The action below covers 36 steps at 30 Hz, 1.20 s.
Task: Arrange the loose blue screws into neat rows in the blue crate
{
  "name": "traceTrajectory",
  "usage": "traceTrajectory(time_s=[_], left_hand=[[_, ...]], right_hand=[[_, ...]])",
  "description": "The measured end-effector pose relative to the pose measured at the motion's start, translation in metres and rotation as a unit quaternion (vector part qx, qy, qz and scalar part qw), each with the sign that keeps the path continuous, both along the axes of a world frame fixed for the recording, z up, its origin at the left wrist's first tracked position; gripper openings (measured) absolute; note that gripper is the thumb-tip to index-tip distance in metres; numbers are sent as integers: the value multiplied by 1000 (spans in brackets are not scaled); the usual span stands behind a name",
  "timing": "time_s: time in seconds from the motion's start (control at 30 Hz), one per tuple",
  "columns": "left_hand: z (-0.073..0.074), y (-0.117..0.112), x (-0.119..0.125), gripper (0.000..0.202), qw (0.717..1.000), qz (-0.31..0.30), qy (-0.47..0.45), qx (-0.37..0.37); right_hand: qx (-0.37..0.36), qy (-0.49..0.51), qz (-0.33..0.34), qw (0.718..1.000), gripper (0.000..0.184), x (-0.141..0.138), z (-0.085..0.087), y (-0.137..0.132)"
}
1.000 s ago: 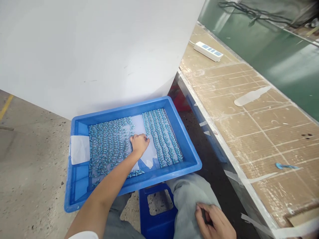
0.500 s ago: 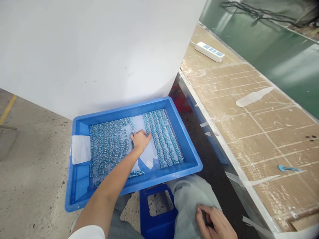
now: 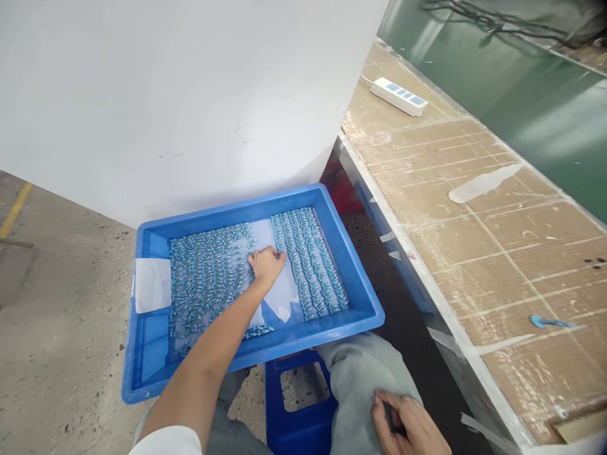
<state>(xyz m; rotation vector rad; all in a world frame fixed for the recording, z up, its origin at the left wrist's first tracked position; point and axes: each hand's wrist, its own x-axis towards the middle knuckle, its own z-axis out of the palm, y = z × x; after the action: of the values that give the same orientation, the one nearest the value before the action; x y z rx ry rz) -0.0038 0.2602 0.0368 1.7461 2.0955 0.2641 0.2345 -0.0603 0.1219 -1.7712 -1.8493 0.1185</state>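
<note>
The left hand [image 3: 266,265] is bent low over the pale strip of liner [image 3: 286,287] in the tray, its fingers curled down and its thumb side toward the right-hand rows. The fingertips are mostly hidden, so I cannot tell whether this grip is closed on a piece. Small blue parts lie on both sides of it: a broad, partly uneven group [image 3: 203,272] to the left, just beside the fingers, and tighter, straighter rows [image 3: 308,259] to the right. A loose little cluster [image 3: 258,331] lies by the forearm at the near wall. The parts are too small to make out in detail.

The blue tray [image 3: 308,338] surrounds them all, with a white paper [image 3: 152,285] on its left wall. Below the near rim is a blue stool [image 3: 298,423]. The right hand [image 3: 412,423] rests on the grey trouser leg [image 3: 374,373], fingers loosely bent; whether its grip pinches the cloth cannot be told.

Behind the tray rises a white panel [image 3: 180,95]. On the right runs a brown worktop [image 3: 436,221], bearing a white power strip [image 3: 399,97] at the far end and a small blue item [image 3: 550,321] nearer.
</note>
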Motion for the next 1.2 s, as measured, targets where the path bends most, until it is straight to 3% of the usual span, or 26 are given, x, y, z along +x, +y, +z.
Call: traceTrajectory(time_s=[0.13, 0.33, 0.47, 0.67, 1.2], left_hand=[[3, -7, -2, 27, 1000, 4, -10, 13], [7, -29, -6, 34, 999, -44, -13, 26], [3, -37, -10, 23, 997, -67, -4, 28], [-3, -32, -10, 13, 998, -65, -12, 22], [-2, -26, -2, 16, 998, -45, -24, 28]], right_hand=[[2, 0, 0, 1000, 7, 1, -2, -1], [-2, 4, 5, 1000, 8, 1, -2, -1], [0, 10, -2, 1000, 8, 0, -1, 0], [-3, 15, 3, 1000, 8, 1, -2, -2], [14, 3, 1, 1000, 7, 0, 1, 0]])
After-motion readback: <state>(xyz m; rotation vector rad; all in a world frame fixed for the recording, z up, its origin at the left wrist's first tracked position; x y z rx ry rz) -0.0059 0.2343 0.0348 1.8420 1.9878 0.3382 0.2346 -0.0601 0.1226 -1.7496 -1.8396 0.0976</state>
